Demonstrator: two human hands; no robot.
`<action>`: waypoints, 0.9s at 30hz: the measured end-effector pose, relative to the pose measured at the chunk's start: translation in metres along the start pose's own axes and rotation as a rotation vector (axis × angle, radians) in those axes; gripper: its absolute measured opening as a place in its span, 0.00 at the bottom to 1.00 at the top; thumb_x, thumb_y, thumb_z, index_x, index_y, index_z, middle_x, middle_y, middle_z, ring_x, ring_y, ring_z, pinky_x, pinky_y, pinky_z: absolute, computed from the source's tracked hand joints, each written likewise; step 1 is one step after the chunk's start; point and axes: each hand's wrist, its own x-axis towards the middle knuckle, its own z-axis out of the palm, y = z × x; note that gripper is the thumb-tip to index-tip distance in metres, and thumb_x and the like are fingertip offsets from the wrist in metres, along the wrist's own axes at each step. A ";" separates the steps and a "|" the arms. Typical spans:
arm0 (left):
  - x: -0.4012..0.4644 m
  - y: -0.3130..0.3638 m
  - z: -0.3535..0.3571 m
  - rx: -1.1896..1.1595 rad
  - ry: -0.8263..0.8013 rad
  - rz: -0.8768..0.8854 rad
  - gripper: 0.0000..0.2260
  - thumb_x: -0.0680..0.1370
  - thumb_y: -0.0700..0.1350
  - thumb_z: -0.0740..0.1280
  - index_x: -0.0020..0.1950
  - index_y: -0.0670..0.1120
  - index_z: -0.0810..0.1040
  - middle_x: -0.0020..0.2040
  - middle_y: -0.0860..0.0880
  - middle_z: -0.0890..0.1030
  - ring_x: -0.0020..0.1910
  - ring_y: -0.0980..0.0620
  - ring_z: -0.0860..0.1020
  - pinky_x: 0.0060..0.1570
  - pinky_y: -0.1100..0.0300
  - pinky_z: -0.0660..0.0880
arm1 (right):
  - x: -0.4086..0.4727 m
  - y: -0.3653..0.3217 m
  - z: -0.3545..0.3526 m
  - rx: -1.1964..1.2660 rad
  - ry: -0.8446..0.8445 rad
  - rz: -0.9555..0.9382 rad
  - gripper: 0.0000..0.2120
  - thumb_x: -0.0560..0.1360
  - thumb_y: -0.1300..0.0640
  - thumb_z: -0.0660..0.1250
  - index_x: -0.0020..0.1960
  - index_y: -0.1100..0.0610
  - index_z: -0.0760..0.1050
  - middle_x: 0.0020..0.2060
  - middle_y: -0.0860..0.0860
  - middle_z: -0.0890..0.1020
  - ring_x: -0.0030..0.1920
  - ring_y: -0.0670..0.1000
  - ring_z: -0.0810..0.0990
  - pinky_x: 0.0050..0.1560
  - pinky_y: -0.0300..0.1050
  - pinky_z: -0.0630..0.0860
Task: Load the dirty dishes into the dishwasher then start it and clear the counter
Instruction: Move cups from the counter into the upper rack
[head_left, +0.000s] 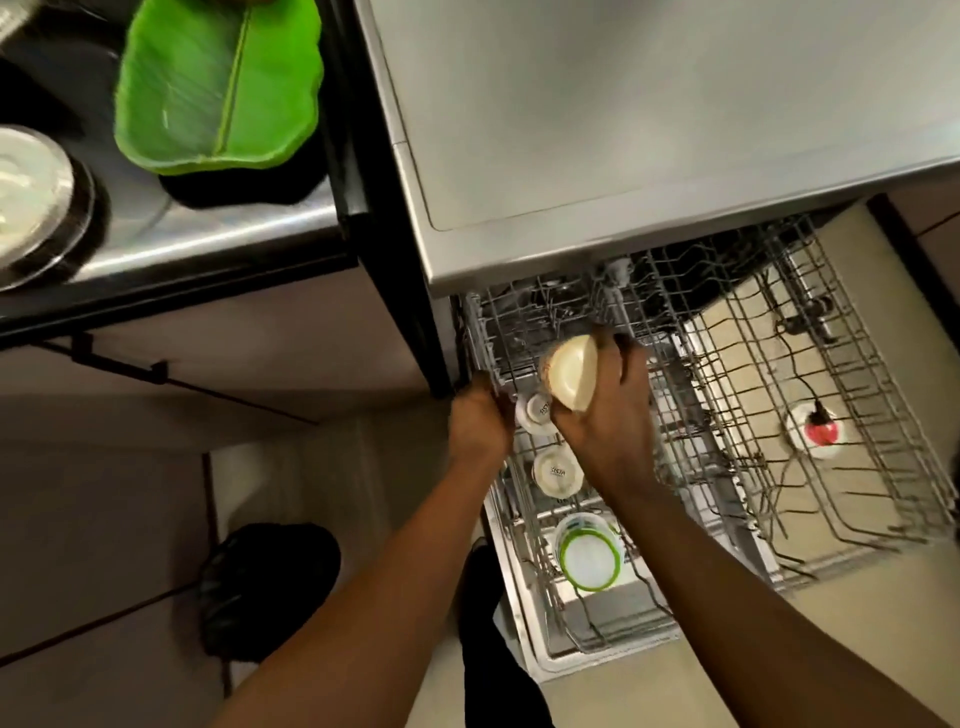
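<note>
Right hand (602, 415) grips a cream bowl (569, 375), fingers curled over its far rim, thumb side toward the person; bowl tipped on edge with its hollow facing left, held above the left part of the pulled-out wire rack (753, 364). Left hand (480, 415) sits just left of the right hand at the rack's left rim, fingers bent over the wire edge and apparently holding it; the fingertips are hidden, so the grasp is not fully clear. Between the two hands, just below the held bowl, a small white cup (535, 413) rests upside down in the rack. Nearer the person from the right hand's wrist, a second upturned white cup (556, 470) with dark lettering on its base; nearer still, a white container with a green rim (589, 553), also inverted. Well right of the right hand, seen through the rack wires, a white socket with a red plug (815, 430) and black cable on the floor. Far left and beyond the left hand, a green leaf-shaped plate (218, 83) lies in the sink (208, 244), a steel plate (36, 208) beside it. Stainless dishwasher top (649, 104) lies beyond both hands.
</note>
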 end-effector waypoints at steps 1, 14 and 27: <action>0.001 -0.002 0.000 -0.003 0.001 0.007 0.09 0.79 0.43 0.64 0.56 0.40 0.75 0.47 0.37 0.82 0.46 0.38 0.81 0.45 0.47 0.79 | 0.010 0.000 0.009 -0.014 -0.023 -0.034 0.44 0.64 0.53 0.78 0.73 0.54 0.57 0.67 0.61 0.65 0.64 0.63 0.69 0.59 0.58 0.75; 0.003 -0.007 -0.005 -0.005 -0.027 0.037 0.06 0.80 0.43 0.65 0.52 0.41 0.74 0.47 0.41 0.81 0.46 0.43 0.79 0.36 0.61 0.65 | 0.082 0.019 0.082 -0.195 -0.278 -0.232 0.45 0.67 0.58 0.77 0.77 0.54 0.57 0.71 0.63 0.63 0.66 0.66 0.66 0.56 0.60 0.74; -0.025 -0.018 -0.035 0.008 -0.049 0.068 0.15 0.79 0.44 0.65 0.66 0.47 0.72 0.57 0.45 0.80 0.57 0.45 0.78 0.47 0.60 0.71 | 0.016 -0.004 0.043 -0.089 -0.006 -0.107 0.29 0.68 0.61 0.71 0.68 0.63 0.69 0.65 0.63 0.70 0.62 0.63 0.70 0.61 0.59 0.71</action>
